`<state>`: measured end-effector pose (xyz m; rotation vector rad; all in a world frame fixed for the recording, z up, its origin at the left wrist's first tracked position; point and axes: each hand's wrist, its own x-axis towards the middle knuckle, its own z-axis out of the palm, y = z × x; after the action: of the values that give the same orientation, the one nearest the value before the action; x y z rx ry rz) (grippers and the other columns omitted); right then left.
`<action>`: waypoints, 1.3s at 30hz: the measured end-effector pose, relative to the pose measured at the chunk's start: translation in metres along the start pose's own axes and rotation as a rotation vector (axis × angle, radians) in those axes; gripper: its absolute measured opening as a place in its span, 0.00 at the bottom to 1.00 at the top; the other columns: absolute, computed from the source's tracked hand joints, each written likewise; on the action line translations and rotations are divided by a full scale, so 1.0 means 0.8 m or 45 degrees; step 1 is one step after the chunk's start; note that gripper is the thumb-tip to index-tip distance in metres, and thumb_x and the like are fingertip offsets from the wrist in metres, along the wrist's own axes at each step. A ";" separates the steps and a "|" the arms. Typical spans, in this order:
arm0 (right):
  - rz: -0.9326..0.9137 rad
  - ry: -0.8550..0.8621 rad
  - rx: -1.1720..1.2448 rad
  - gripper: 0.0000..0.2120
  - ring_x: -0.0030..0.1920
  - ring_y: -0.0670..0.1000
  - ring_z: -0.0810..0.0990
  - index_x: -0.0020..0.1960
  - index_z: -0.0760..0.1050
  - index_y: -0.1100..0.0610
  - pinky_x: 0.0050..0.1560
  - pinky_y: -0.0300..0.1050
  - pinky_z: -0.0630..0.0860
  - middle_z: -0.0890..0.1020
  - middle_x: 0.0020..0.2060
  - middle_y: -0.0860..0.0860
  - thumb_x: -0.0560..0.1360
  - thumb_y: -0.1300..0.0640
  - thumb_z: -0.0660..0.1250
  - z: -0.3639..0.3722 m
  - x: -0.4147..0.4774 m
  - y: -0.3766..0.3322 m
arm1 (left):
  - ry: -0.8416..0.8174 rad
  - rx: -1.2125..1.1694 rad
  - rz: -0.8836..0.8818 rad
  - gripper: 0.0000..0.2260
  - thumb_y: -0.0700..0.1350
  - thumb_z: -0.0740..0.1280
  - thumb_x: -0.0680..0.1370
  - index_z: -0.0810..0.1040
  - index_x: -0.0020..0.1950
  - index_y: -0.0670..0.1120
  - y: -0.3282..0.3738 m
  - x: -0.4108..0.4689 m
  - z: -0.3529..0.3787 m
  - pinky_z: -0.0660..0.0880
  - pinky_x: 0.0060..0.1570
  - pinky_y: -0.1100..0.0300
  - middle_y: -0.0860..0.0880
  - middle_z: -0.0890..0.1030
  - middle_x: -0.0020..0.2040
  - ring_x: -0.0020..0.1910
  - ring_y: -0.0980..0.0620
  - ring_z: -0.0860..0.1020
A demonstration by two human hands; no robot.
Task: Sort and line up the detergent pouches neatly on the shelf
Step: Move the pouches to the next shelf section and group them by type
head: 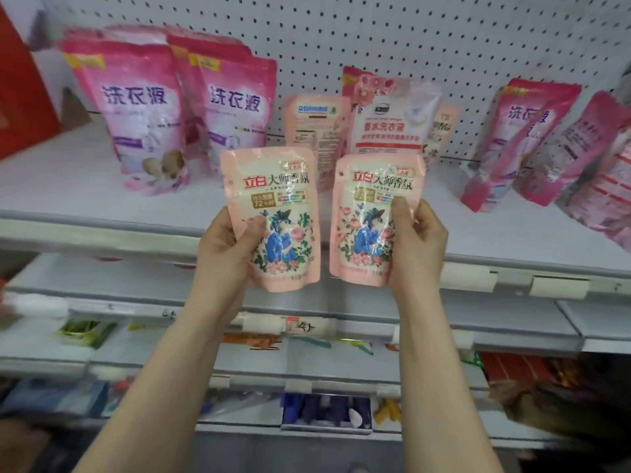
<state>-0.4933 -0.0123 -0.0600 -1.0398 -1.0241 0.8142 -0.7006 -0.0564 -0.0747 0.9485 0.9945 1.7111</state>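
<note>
Pale pink and glossy, two matching small pouches are held up side by side in front of the shelf, fronts toward the camera, probably to check they are the same kind before they go down together. The left hand grasps the left pouch, thumb across its front; the right hand grasps the right pouch likewise. Far left, two tall deep-pink pouches stand upright, labels forward. At far centre a reversed pale pouch stands beside a white-and-pink pouch. To the right, leaning pink pouches slump against each other, so that group looks unsorted.
</note>
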 end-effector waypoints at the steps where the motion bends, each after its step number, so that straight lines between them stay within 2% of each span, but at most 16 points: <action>1: 0.012 -0.009 0.007 0.08 0.40 0.49 0.86 0.43 0.81 0.48 0.36 0.45 0.80 0.87 0.39 0.48 0.79 0.52 0.66 0.013 -0.009 0.001 | 0.014 0.005 -0.001 0.11 0.37 0.63 0.80 0.76 0.62 0.42 0.005 0.000 -0.014 0.81 0.48 0.53 0.44 0.84 0.56 0.52 0.47 0.83; 6: 0.075 -0.115 0.026 0.07 0.45 0.53 0.87 0.46 0.81 0.47 0.44 0.53 0.83 0.87 0.44 0.51 0.79 0.52 0.66 0.071 -0.031 0.003 | 0.118 0.001 0.018 0.10 0.37 0.63 0.80 0.77 0.60 0.44 0.030 0.008 -0.067 0.82 0.46 0.55 0.46 0.84 0.54 0.51 0.48 0.83; 10: 0.026 -0.203 0.020 0.06 0.43 0.53 0.87 0.48 0.81 0.49 0.41 0.51 0.83 0.87 0.43 0.50 0.80 0.55 0.66 0.120 -0.027 0.000 | 0.186 -0.002 0.051 0.10 0.37 0.63 0.80 0.75 0.61 0.43 0.043 0.027 -0.091 0.82 0.45 0.54 0.46 0.84 0.54 0.50 0.48 0.84; 14: 0.011 -0.294 0.062 0.06 0.42 0.51 0.87 0.52 0.80 0.55 0.36 0.45 0.82 0.87 0.43 0.50 0.81 0.55 0.65 0.163 -0.019 0.005 | 0.201 0.015 0.088 0.11 0.37 0.62 0.80 0.75 0.62 0.42 0.054 0.047 -0.115 0.81 0.42 0.57 0.48 0.85 0.52 0.49 0.49 0.84; 19: 0.060 -0.350 0.077 0.06 0.46 0.54 0.87 0.52 0.80 0.52 0.43 0.53 0.84 0.87 0.47 0.52 0.81 0.55 0.65 0.213 -0.017 0.015 | 0.220 0.043 0.144 0.09 0.37 0.62 0.81 0.76 0.59 0.45 0.068 0.071 -0.157 0.81 0.41 0.58 0.49 0.85 0.51 0.49 0.50 0.84; 25: 0.023 -0.285 0.098 0.06 0.41 0.51 0.87 0.48 0.81 0.51 0.35 0.44 0.82 0.87 0.42 0.50 0.80 0.55 0.65 0.270 -0.032 0.013 | 0.153 0.058 0.166 0.10 0.38 0.62 0.81 0.77 0.59 0.46 0.092 0.098 -0.212 0.81 0.43 0.57 0.49 0.85 0.52 0.51 0.49 0.84; 30: -0.017 -0.178 0.116 0.07 0.43 0.54 0.87 0.47 0.81 0.49 0.41 0.51 0.83 0.87 0.43 0.52 0.80 0.55 0.66 0.341 -0.073 0.014 | 0.111 0.119 0.183 0.09 0.39 0.62 0.80 0.77 0.58 0.49 0.134 0.119 -0.293 0.81 0.38 0.59 0.51 0.85 0.52 0.50 0.51 0.84; 33: -0.069 -0.151 0.124 0.07 0.44 0.53 0.87 0.47 0.82 0.48 0.39 0.49 0.83 0.87 0.44 0.51 0.80 0.54 0.66 0.393 -0.104 0.015 | 0.123 0.176 0.245 0.10 0.38 0.61 0.81 0.76 0.58 0.50 0.160 0.132 -0.348 0.80 0.37 0.62 0.53 0.85 0.51 0.49 0.53 0.84; 36: -0.087 -0.170 0.080 0.07 0.43 0.52 0.87 0.46 0.81 0.48 0.38 0.49 0.83 0.87 0.42 0.50 0.80 0.55 0.66 0.442 -0.125 0.011 | 0.185 0.241 0.292 0.11 0.38 0.61 0.81 0.75 0.61 0.47 0.182 0.146 -0.392 0.82 0.39 0.59 0.51 0.85 0.54 0.51 0.51 0.83; 39: -0.179 -0.203 -0.044 0.08 0.43 0.63 0.84 0.44 0.78 0.53 0.38 0.59 0.82 0.84 0.40 0.59 0.80 0.53 0.65 0.488 -0.127 0.009 | 0.205 0.280 0.329 0.11 0.38 0.62 0.81 0.74 0.62 0.47 0.191 0.162 -0.415 0.82 0.46 0.56 0.52 0.84 0.54 0.52 0.51 0.83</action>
<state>-0.8954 0.0121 -0.0322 -0.9314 -1.2364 0.7752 -1.0863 -0.0427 -0.0400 1.1342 1.2285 1.9445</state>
